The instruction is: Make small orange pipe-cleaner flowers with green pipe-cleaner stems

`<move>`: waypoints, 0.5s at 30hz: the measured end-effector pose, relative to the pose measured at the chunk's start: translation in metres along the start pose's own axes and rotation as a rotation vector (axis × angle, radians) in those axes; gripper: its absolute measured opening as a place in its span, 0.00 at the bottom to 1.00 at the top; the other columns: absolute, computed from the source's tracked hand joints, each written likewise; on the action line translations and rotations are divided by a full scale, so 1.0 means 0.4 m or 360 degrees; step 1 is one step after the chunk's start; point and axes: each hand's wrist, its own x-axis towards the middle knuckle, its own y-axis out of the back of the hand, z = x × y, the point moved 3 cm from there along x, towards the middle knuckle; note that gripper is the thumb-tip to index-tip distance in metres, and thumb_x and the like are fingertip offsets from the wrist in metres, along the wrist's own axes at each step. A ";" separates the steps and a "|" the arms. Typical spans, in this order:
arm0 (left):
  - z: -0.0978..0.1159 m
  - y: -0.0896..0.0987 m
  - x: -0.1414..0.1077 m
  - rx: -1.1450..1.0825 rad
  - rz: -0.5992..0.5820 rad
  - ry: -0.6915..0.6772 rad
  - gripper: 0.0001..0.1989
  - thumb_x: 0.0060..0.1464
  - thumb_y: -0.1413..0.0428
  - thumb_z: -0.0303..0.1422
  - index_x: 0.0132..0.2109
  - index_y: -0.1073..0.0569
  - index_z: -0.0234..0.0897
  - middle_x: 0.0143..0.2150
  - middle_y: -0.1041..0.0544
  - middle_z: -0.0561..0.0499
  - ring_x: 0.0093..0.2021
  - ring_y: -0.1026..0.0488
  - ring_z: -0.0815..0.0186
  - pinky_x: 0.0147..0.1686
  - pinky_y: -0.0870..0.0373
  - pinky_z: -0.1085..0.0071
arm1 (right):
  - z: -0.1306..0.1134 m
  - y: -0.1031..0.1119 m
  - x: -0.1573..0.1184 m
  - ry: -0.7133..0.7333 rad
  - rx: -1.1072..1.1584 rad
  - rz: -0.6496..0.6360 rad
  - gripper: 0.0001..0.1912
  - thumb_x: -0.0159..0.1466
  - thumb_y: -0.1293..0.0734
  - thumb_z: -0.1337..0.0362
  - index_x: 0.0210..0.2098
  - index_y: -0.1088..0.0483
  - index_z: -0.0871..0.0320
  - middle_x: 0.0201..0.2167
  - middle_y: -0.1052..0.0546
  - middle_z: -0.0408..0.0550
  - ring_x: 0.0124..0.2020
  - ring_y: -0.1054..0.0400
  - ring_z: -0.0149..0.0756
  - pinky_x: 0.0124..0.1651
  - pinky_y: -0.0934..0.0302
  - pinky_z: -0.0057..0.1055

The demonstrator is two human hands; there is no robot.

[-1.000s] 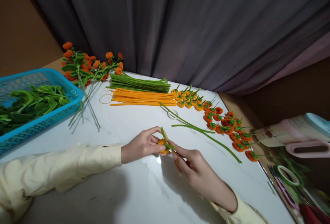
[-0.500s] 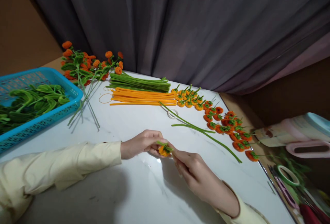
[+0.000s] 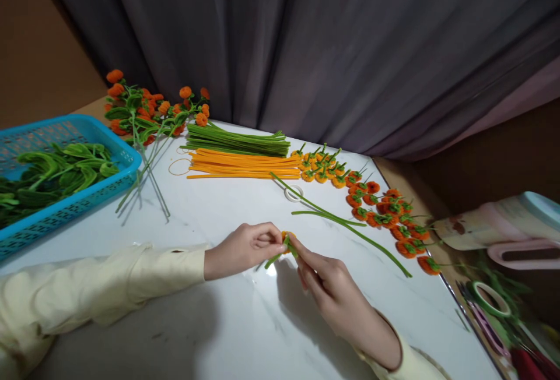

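A small yellow-orange flower (image 3: pixel 287 234) with green strips hangs between my two hands over the white table. My left hand (image 3: pixel 247 249) pinches its green part with thumb and forefinger. From the right, my right hand (image 3: pixel 326 278) grips the same flower at the green strip, fingers together. One green end points down and left below the fingertips. Behind the hands lie loose green stems (image 3: pixel 328 214) and a white ring (image 3: pixel 293 193). Farther back are orange strips (image 3: pixel 245 164) and green strips (image 3: pixel 238 140).
A blue basket (image 3: pixel 131 161) of green leaves stands left, with an orange bouquet (image 3: pixel 144 112) behind it. Yellow flower heads (image 3: pixel 321 176) and orange flower heads (image 3: pixel 387 217) lie right. A pitcher (image 3: pixel 494 222), green tape (image 3: pixel 492 299) and pink-handled scissors (image 3: pixel 487 327) are far right.
The flower has turned, so more green now faces the camera and one green end points down-left. My left fingers have shifted from around the flower to a pinch at its left side.
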 end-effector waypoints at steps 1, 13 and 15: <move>0.002 -0.002 -0.002 0.0077 0.0032 -0.0003 0.10 0.51 0.43 0.36 0.31 0.34 0.34 0.25 0.31 0.55 0.27 0.33 0.72 0.31 0.35 0.75 | 0.001 -0.002 -0.001 0.0003 -0.0002 0.0017 0.24 0.65 0.49 0.67 0.60 0.42 0.63 0.22 0.35 0.43 0.22 0.42 0.30 0.28 0.43 0.26; 0.051 0.014 -0.004 0.0277 -0.0066 0.0057 0.09 0.52 0.46 0.35 0.29 0.33 0.33 0.21 0.37 0.58 0.22 0.41 0.74 0.24 0.44 0.76 | 0.007 0.015 0.020 -0.0004 -0.0040 0.0019 0.23 0.66 0.47 0.62 0.59 0.40 0.61 0.22 0.33 0.43 0.20 0.47 0.27 0.27 0.43 0.24; 0.049 0.014 -0.005 0.0284 0.0034 0.0017 0.09 0.53 0.46 0.35 0.30 0.32 0.34 0.22 0.35 0.57 0.23 0.39 0.73 0.25 0.42 0.76 | 0.005 0.016 0.023 -0.0003 0.0004 0.0093 0.24 0.66 0.47 0.63 0.59 0.40 0.64 0.20 0.34 0.42 0.20 0.47 0.28 0.26 0.44 0.24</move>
